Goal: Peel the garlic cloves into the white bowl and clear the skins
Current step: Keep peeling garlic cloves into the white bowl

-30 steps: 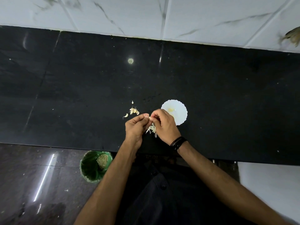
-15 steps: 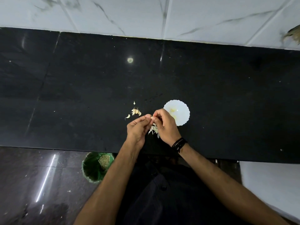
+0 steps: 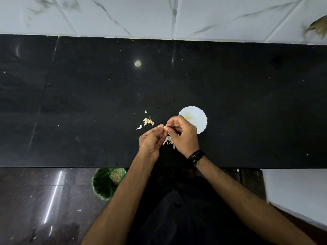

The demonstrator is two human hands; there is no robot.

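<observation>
Nearest, the left hand (image 3: 152, 141) and right hand (image 3: 183, 134) meet fingertip to fingertip, both pinching one garlic clove (image 3: 165, 127) just above a heap of skins (image 3: 169, 139) on the black table (image 3: 247, 103). The clove is probably small, light and slippery; its ends look the best grip. Beyond wait unpeeled cloves (image 3: 148, 121) and, right, the white bowl (image 3: 199, 116).

Shiny black stone tabletop (image 3: 247, 103) with a ceiling light reflected in it (image 3: 137, 63), white marble-look wall tiles (image 3: 141, 15) behind. Dark glossy floor (image 3: 35, 209) below, plus a green bin (image 3: 104, 184) tucked just under the edge.
</observation>
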